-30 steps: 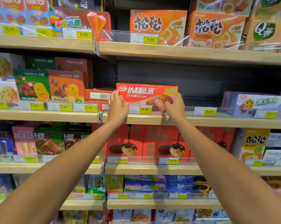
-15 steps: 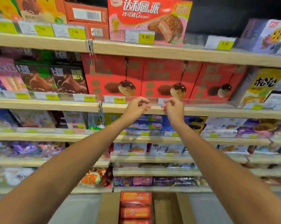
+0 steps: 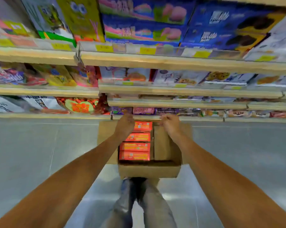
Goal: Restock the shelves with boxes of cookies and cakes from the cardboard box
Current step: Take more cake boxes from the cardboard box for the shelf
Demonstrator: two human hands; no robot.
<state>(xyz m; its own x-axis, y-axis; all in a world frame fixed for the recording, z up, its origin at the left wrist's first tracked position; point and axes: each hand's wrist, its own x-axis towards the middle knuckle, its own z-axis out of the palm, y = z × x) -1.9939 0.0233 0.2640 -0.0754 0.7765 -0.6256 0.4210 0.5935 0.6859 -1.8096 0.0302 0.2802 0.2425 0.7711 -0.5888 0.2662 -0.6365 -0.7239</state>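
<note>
Left hand [image 3: 125,125], right hand [image 3: 170,125], both forearms [image 3: 83,165]: bare to frame edge. Jeans [image 3: 155,204]: faded grey-blue, paler worn patches. Shoes [image 3: 137,180]: dark, blurred, beyond cuffs.

left grip [image 3: 125,125] and right grip [image 3: 169,124] let go of red cake box up high, came down low. now over cardboard box [image 3: 148,171] on floor [image 3: 40,153]. view tipped down.
</note>
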